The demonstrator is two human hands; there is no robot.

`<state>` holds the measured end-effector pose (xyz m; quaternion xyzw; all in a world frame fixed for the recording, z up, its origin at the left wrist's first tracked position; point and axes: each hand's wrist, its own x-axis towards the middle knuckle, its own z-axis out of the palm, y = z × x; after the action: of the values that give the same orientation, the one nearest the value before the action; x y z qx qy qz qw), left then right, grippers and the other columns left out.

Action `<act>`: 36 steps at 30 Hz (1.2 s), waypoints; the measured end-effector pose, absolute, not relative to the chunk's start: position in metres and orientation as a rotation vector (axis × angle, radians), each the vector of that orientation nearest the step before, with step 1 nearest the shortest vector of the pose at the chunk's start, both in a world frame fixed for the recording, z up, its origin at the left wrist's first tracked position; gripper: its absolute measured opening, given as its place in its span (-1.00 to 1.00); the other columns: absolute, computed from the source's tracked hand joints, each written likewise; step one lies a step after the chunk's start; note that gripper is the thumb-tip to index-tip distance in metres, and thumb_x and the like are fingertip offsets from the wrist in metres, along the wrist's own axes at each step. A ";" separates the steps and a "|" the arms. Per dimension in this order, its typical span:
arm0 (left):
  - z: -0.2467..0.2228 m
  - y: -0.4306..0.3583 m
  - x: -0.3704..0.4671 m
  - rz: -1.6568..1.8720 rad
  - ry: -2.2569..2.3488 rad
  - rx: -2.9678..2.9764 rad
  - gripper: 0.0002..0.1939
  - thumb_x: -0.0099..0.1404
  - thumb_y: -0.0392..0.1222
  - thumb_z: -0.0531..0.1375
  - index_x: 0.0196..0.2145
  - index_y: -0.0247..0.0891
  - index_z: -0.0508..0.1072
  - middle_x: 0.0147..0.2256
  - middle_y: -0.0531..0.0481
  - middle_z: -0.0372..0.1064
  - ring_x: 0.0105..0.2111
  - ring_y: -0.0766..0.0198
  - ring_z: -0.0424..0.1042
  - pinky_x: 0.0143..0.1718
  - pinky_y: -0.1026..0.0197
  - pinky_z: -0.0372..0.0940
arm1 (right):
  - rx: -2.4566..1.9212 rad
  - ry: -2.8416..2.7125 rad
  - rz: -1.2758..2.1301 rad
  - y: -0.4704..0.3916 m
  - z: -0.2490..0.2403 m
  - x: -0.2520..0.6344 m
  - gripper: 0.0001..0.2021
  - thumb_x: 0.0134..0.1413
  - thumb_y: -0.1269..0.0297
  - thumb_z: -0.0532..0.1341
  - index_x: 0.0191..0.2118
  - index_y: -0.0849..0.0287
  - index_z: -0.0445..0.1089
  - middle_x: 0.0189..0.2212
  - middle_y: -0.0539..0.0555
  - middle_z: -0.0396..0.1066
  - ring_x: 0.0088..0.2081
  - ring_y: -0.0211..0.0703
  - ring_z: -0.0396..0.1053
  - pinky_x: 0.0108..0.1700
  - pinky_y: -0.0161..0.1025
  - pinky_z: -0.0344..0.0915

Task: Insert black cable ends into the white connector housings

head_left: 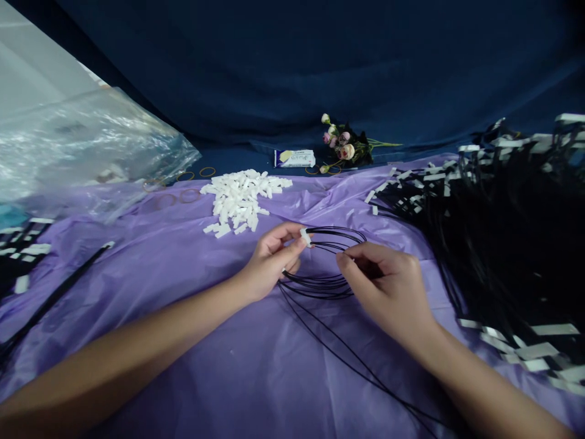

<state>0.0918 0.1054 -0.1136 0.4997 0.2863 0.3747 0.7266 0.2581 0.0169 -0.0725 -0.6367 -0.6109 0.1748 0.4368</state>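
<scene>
My left hand pinches a small white connector between thumb and fingers. Several thin black wires run out of it and curve round in a loop toward the right. My right hand is closed at the right side of that loop, thumb and forefinger pressed together on the wires. Its other fingers are curled and partly hidden. Loose wire ends trail down to the lower right. Beyond my left hand lies a heap of small white connector housings.
A purple cloth covers the table. Black wire bundles with white ends fill the right side; more wires lie at left. A clear plastic bag, rubber bands, a small packet and artificial flowers are behind.
</scene>
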 end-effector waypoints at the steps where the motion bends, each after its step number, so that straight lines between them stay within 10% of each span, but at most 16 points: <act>1: -0.114 0.105 0.092 0.824 0.632 1.112 -0.83 0.21 -0.15 0.23 -0.23 -0.20 0.38 -0.58 0.21 0.15 -0.75 0.58 -0.03 -0.69 0.37 -0.12 | -1.584 -1.519 0.437 0.017 -0.073 0.258 -0.84 0.05 0.36 0.18 -0.50 0.22 0.43 -0.72 -0.09 0.19 -0.66 -0.39 0.09 -0.58 -0.38 0.02; 29: -0.105 0.107 0.095 0.784 0.755 1.066 -0.80 0.18 -0.10 0.26 -0.30 -0.24 0.37 -0.64 0.22 0.07 -0.74 0.56 -0.03 -0.70 0.40 -0.08 | -1.505 -1.625 0.532 0.022 -0.076 0.265 -0.84 0.14 0.26 0.18 -0.21 0.16 0.46 -0.46 0.01 0.40 -0.50 -0.30 0.29 -0.49 -0.36 0.20; 36: -0.099 0.123 0.092 0.850 0.824 0.727 -0.81 0.15 -0.16 0.27 -0.33 -0.28 0.37 -0.42 0.10 0.31 -0.75 0.62 -0.10 -0.78 0.41 -0.26 | -1.124 -1.902 0.206 0.013 -0.058 0.283 -0.79 0.04 0.52 0.22 -0.19 0.12 0.38 -0.40 0.02 0.41 -0.41 -0.27 0.35 -0.38 -0.31 0.30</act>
<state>0.0922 0.1226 -0.0993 0.3351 0.3796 0.3916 0.7683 0.2830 0.0134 -0.0575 -0.4537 -0.7675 0.0833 0.4451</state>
